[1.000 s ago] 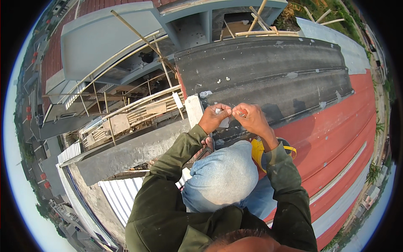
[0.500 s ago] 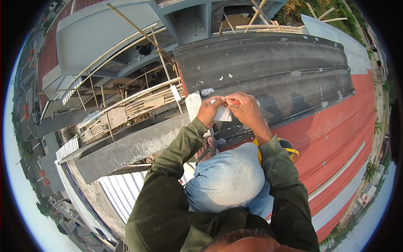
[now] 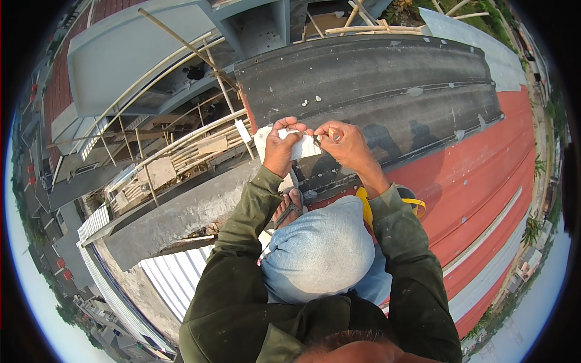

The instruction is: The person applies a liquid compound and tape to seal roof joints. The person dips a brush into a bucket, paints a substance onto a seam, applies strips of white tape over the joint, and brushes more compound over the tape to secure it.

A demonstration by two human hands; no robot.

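My left hand is closed, pinching a small white piece with lines across it, maybe cloth or paper. My right hand is closed too, at the white piece's right edge. In its curled fingers sits a small tool with an orange-tan end, and a dark narrow part shows beside the white piece. The fingers hide most of this tool, so its kind is unclear. Both hands meet above the roof's left edge, in front of my bent knee. My sandalled foot rests just below them.
Dark coated roofing with white spots lies ahead, and red metal roofing to the right. A yellow-handled bucket stands by my right forearm. Left are a rough concrete ledge, bamboo scaffolding and a drop to lower roofs.
Both hands have shifted slightly left and up in the picture, as has the roof. The right hand has turned, showing the tool's end and a dark part at the white piece.
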